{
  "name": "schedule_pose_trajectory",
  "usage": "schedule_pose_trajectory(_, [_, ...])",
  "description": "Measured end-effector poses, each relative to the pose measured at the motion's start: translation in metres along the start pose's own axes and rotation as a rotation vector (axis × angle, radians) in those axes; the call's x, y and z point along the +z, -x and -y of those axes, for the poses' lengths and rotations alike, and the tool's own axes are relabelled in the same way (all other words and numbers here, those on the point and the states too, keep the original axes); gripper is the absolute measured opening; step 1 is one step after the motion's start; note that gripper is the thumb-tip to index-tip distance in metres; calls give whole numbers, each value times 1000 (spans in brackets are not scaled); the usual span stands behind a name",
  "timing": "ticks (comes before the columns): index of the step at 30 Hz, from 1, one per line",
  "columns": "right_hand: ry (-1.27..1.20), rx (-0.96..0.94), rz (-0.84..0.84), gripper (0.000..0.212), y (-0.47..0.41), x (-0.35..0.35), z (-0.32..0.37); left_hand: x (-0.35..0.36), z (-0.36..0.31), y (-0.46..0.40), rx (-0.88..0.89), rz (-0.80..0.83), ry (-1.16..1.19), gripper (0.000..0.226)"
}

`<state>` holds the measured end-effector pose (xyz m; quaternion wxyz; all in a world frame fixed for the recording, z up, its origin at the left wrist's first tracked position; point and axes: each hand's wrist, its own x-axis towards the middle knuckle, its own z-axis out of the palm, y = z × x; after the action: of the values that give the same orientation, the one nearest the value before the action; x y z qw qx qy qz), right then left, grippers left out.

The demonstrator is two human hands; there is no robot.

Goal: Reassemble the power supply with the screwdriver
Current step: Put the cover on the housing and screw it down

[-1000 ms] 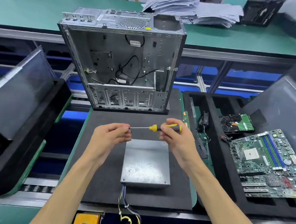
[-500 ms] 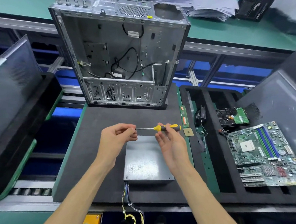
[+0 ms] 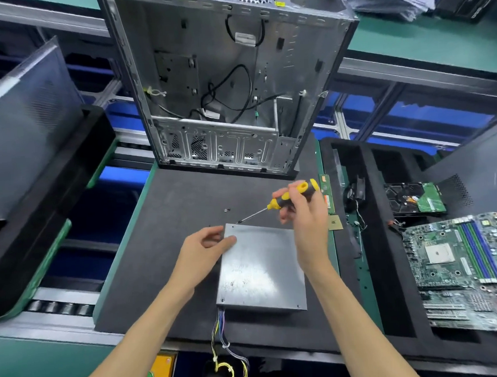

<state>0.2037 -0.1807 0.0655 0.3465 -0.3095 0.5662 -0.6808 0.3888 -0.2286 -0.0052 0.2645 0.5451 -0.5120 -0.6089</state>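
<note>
One screwdriver (image 3: pixel 288 199), tip down-left, handle up-right.

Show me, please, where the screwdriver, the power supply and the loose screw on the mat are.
screwdriver (image 3: pixel 296 193): head view, yellow-black handle.
power supply (image 3: pixel 260 268): head view, top plate.
loose screw (image 3: pixel 226 210): head view, its whole speck.
</note>
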Motion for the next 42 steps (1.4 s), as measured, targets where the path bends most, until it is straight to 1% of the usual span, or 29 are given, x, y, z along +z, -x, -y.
schedule_pose_trajectory(3, [126,-89,149,5,-1,9,5,1,3,1,8,35,71,22])
schedule_pose_trajectory(7, [227,-149,257,5,-4,18,5,0,4,0,12,52,92,23])
schedule_pose_trajectory(20, [318,-204,286,7,-12,23,1,0,12,-4,37,50,126,21])
schedule_pose_trajectory(27, [369,-229,333,8,-16,28,-1,-1,15,-5,36,47,107,26])
schedule_pose_trajectory(29, [396,-251,339,12,-16,32,-1,0,15,-5,39,47,107,26])
schedule_pose_trajectory(31, [412,-274,331,21,-17,37,-1,0,16,-4,40,45,112,27])
schedule_pose_trajectory(33, [339,-246,338,30,-17,43,-1,1,17,-4,53,35,111,27])
schedule_pose_trajectory(36, [161,-147,377,41,-18,50,-1,3,20,-1,104,11,95,28])
schedule_pose_trajectory(38, [82,-99,389,41,-20,55,-3,6,23,0,129,-4,110,27])
schedule_pose_trajectory(42, [-3,-69,424,31,-24,59,-6,11,30,0,154,-33,157,25])
